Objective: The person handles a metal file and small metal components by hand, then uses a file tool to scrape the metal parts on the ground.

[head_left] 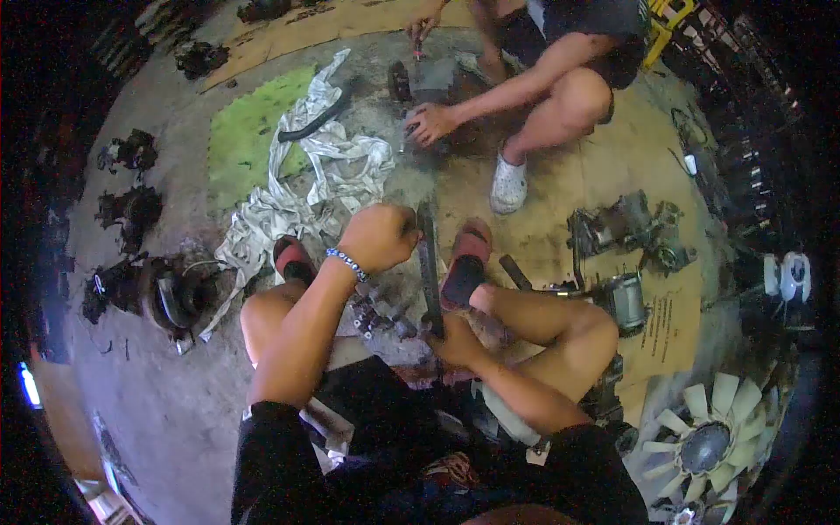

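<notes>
My left hand (378, 240), with a beaded bracelet at the wrist, is closed in a fist beside the upper part of a long dark metal bar (428, 271). What its fingers hold, if anything, is hidden. Lower down, my right hand (457, 342) is wrapped round the near end of the bar, which stands lengthwise between my knees. Small metal parts (374, 317) lie on the floor below my left forearm.
Across from me another person's hand (430, 124) rests on a metal part; their other hand (426, 24) holds a red-handled tool. White rags (337, 157) lie on the floor and a green mat (249, 131). Engine parts (612, 223) and a fan (705, 444) are at right, a turbocharger-like part (173, 297) left.
</notes>
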Demonstrator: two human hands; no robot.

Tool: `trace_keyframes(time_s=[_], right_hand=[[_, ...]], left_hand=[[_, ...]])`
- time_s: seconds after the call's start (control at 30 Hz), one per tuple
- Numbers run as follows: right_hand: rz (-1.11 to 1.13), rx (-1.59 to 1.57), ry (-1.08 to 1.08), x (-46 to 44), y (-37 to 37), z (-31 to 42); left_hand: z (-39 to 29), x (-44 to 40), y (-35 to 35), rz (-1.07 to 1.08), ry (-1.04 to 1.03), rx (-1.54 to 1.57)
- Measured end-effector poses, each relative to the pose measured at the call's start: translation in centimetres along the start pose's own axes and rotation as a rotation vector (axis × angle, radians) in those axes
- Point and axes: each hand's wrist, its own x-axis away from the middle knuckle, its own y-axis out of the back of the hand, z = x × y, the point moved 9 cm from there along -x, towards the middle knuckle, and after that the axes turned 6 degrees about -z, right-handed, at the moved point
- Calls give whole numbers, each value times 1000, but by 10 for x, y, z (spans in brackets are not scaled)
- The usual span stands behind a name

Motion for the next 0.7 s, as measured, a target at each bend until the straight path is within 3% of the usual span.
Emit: trace_keyframes(time_s=[0.1, 0.13, 0.23, 0.33, 0.53, 0.57, 0.63, 0.7], right_hand=[[54, 219, -37, -9, 4, -46], [-54, 107, 88, -15, 1, -81], [61, 432, -169, -19, 25, -70], [-77, 479, -124, -21, 39, -52], [182, 605, -190, -24, -10, -114], [14, 552, 18, -24, -15, -108], [-67, 349, -11, -19, -19, -97], [105, 19, -466, 18, -22, -42]], left_hand=[[-5, 1, -18, 96, -14, -68], [-4, 2, -21, 93, -25, -56], [-1, 11, -24, 91, -15, -20], [3, 20, -7, 60, 40, 11], [9, 43, 14, -41, -9, 12], [6, 47, 14, -34, -6, 38], [3, 55, 13, -29, 3, 96], [-5, 63, 10, -7, -4, 92]])
